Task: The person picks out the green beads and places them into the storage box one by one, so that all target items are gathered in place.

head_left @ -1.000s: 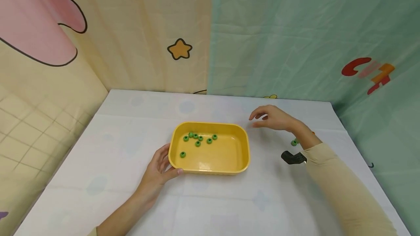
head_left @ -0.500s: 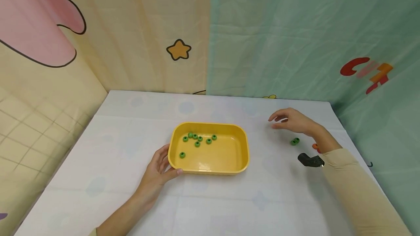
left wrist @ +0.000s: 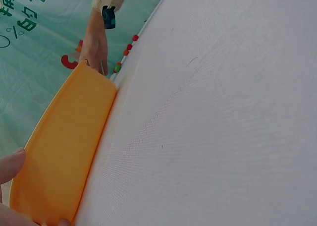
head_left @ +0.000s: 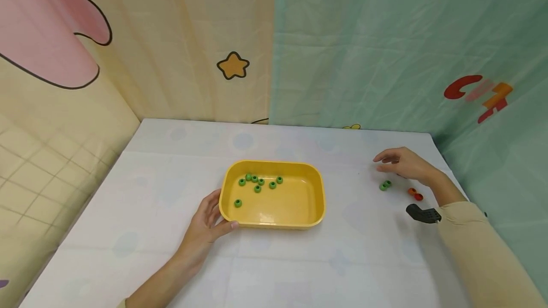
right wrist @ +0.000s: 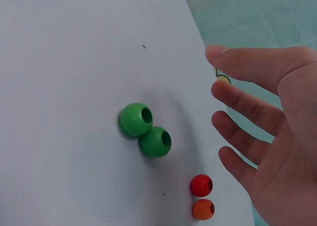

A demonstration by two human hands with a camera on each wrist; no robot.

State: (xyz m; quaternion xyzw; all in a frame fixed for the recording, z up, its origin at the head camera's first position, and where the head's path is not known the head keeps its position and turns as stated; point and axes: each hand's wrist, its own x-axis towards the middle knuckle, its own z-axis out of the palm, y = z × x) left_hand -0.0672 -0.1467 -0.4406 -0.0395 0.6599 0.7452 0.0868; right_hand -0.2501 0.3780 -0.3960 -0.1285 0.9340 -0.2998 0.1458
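A yellow tray [head_left: 299, 213] sits mid-table and holds several green beads [head_left: 257, 182]. My left hand [head_left: 207, 220] grips the tray's near left corner, thumb on the rim; the tray wall [left wrist: 64, 151] fills the left wrist view. My right hand [head_left: 402, 163] hovers open above the table at the right, holding nothing. Just below its fingers [right wrist: 242, 112] lie two green beads [right wrist: 145, 129], seen touching each other [head_left: 385, 185]. A red bead [right wrist: 201, 185] and an orange bead [right wrist: 203, 209] lie close by [head_left: 415, 194].
The white table [head_left: 171, 260] ends at fabric backdrops behind and to both sides. The right edge lies just beyond the loose beads. A black wrist camera mount [head_left: 421, 214] sticks out from my right sleeve.
My right hand has moved rightward from beside the tray's far right corner to above the loose beads. The left hand and tray have stayed put.
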